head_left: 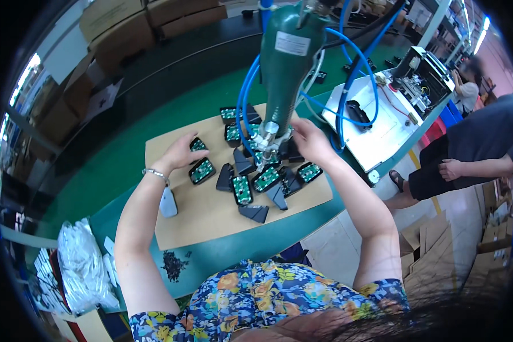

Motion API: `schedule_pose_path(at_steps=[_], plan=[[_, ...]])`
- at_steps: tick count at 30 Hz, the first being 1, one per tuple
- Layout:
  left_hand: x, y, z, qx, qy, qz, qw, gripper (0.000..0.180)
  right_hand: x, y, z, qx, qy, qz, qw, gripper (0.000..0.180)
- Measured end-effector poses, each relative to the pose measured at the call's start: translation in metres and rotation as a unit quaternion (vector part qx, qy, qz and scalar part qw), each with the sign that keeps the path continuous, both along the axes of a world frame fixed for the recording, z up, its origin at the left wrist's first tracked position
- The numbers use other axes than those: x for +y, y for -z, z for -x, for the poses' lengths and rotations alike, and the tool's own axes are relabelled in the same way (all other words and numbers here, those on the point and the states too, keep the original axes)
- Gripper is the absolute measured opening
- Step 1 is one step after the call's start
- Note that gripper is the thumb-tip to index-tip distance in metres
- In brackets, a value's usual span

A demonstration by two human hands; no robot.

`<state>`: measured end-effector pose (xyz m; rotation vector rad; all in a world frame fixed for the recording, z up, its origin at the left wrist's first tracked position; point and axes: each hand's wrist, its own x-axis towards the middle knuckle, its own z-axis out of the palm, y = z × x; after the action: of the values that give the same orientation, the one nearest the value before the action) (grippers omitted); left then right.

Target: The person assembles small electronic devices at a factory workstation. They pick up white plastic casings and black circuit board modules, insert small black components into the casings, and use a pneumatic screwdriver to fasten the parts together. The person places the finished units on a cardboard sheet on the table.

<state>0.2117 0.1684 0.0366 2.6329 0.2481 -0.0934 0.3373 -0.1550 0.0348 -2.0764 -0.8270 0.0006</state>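
Note:
My left hand (182, 153) has its thumb and fingers around the edges of a small black housing with a green circuit board (198, 145). Just below it lies a similar housing (202, 171). My right hand (313, 143) is beside the metal fitting (272, 135) of a hanging green cylinder (288, 62), its visible fingers apart and pointing left, some tips hidden. Near those fingers are dark plastic parts (293, 153). More board-filled housings (241, 190) and black angular covers (253, 213) are spread over the brown cardboard sheet (194, 225).
Blue hoses (376, 94) loop beside the cylinder. A grey-white rounded object (168, 203) and a pile of small black pieces (174, 265) lie at the near left, beyond them clear plastic bags (84, 265). Right are an opened machine (413, 85) and a standing person (473, 154).

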Motion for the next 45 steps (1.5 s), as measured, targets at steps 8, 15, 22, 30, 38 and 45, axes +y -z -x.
schedule_pose_path(at_steps=[8,15,22,30,38,45], plan=[[-0.017,-0.018,0.02,-0.034,-0.04,0.032,0.998,0.066,0.094,0.045,-0.159,-0.079,0.217,0.086,0.969,0.063],[-0.026,-0.045,0.05,-0.057,-0.023,-0.033,0.998,0.051,0.102,0.113,-0.237,0.123,0.345,-0.054,0.929,0.031],[-0.026,-0.035,0.08,-0.041,-0.052,0.012,0.998,0.045,0.07,0.076,-0.141,-0.081,0.132,0.056,0.986,0.037],[-0.026,-0.03,0.118,-0.097,-0.105,0.028,0.989,0.041,-0.012,0.077,-0.114,0.021,-0.076,0.038,0.996,0.036],[-0.025,-0.028,0.234,-0.072,-0.292,0.084,0.95,0.048,-0.079,-0.004,0.111,0.189,-0.034,-0.138,0.972,0.017],[0.001,-0.007,0.195,-0.077,-0.194,-0.07,0.975,0.041,0.03,-0.019,0.218,0.221,-0.303,-0.005,0.927,0.011]])
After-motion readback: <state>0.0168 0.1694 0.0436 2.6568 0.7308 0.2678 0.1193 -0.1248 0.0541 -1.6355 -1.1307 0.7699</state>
